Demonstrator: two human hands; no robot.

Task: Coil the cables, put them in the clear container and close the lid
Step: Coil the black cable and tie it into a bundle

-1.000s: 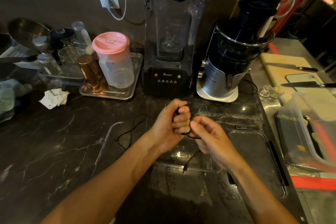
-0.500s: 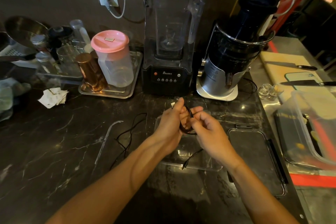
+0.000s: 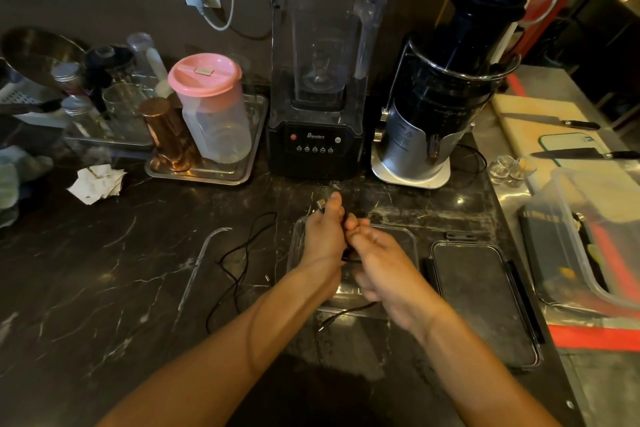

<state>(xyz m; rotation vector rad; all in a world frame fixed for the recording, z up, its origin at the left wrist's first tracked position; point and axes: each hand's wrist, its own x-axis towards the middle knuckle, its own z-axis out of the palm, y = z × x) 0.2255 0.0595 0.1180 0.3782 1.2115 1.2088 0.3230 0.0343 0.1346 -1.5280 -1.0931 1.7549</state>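
My left hand (image 3: 323, 236) grips a small coil of black cable (image 3: 346, 313) above the clear container (image 3: 410, 236); a plug end sticks out past the fingertips. My right hand (image 3: 384, 263) is blurred, close against the left, fingers on the same cable near the coil. The cable's loose tail hangs below my hands to the container's near edge. A second black cable (image 3: 242, 253) lies uncoiled on the dark counter to the left of the container. The container's lid (image 3: 485, 302) lies flat on the counter to the right.
A blender (image 3: 317, 135) and a juicer (image 3: 436, 121) stand behind the container. A metal tray with a pink-lidded jug (image 3: 211, 107) is at the back left, near crumpled paper (image 3: 97, 184). Knives on a cutting board (image 3: 540, 135) and a large plastic tub (image 3: 588, 239) are at the right.
Both hands have moved slightly away from me and down over the container. The right hand has slid along the cable, and the dangling tail has shortened as loops were added.
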